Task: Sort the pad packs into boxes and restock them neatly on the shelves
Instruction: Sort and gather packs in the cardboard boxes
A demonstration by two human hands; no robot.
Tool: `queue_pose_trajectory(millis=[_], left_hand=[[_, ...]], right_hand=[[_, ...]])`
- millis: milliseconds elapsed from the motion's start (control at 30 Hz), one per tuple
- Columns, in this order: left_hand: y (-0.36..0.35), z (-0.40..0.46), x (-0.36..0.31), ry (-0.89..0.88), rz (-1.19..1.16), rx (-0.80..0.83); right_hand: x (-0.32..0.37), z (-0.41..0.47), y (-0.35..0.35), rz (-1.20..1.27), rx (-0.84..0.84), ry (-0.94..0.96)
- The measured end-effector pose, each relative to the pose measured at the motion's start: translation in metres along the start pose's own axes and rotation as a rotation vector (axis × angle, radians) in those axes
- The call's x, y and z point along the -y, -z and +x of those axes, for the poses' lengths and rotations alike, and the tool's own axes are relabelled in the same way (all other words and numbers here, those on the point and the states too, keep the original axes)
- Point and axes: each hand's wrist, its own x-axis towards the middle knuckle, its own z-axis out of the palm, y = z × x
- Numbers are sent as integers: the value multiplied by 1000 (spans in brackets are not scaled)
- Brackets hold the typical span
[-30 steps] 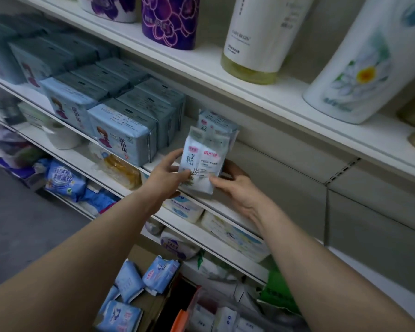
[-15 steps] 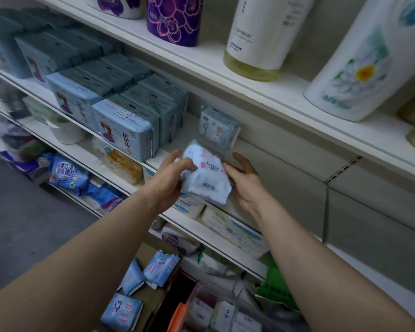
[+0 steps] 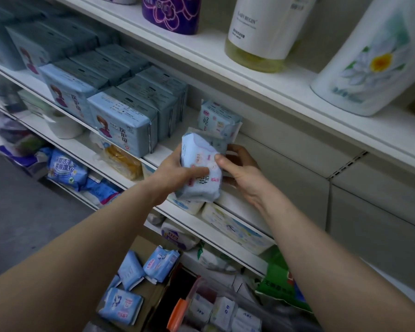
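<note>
A light blue and white pad pack (image 3: pixel 198 168) is held in both hands just over the front edge of the middle shelf (image 3: pixel 158 156). My left hand (image 3: pixel 175 171) grips its left side, my right hand (image 3: pixel 240 173) its right side with the thumb on the front. The pack is tilted, its top leaning away from me. Behind it a matching pad pack (image 3: pixel 217 118) stands upright on the shelf. To the left, larger blue pad packs (image 3: pixel 122 121) stand in rows.
Bottles (image 3: pixel 264 32) and a white flowered container (image 3: pixel 369 58) stand on the top shelf. Lower shelves hold more packs (image 3: pixel 235 228). Below, a cardboard box (image 3: pixel 141 291) holds several small blue packs, and a clear bin (image 3: pixel 216 310) holds white ones. Grey floor lies left.
The pack in my hands has turned from upright and facing me to tilted and lowered toward the shelf's front edge. Both hands shifted slightly down with it.
</note>
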Motion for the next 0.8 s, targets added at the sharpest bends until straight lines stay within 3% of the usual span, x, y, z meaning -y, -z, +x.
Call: queue_pose_trajectory(millis=[100, 200, 267, 400, 567, 700, 800], left_hand=[[11, 10, -5, -76, 248, 30], [18, 21, -13, -217, 606, 42], [18, 30, -14, -357, 825, -28], [13, 50, -11, -407, 907, -144], [8, 64, -2, -296, 1118, -100], [9, 71, -6, -468, 1084, -56], [8, 79, -2, -526, 1009, -141]], right_hand=[[9, 7, 11, -161, 75, 98], [16, 14, 24, -374, 231, 47], [13, 21, 30, -441, 191, 55], [0, 35, 37, -307, 52, 62], [-20, 45, 31, -320, 51, -51], [-22, 51, 36, -332, 182, -96], [-22, 61, 41, -228, 95, -91]])
